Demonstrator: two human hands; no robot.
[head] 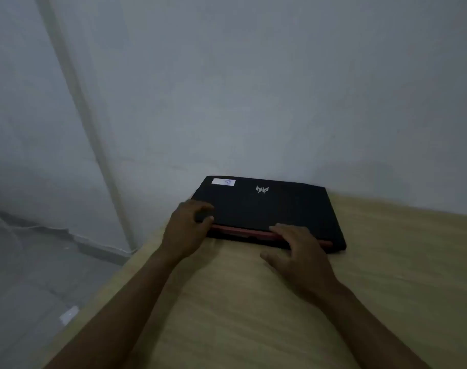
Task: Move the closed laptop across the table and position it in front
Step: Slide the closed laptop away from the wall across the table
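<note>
A closed black laptop (267, 209) with a silver logo, a white sticker and a red strip along its near edge lies on the light wooden table (253, 315), at the far end against the wall. My left hand (187, 230) grips the laptop's near-left corner, fingers curled over the lid. My right hand (296, 251) rests on the near edge toward the right, its fingers over the red strip and thumb out on the table; whether it grips is unclear.
A pale wall (280, 102) stands right behind the laptop. The table's left edge (115, 272) drops off to a grey floor (27, 288), where a small white object (68, 315) lies. A vertical pipe or trim (94, 145) runs down the wall at left.
</note>
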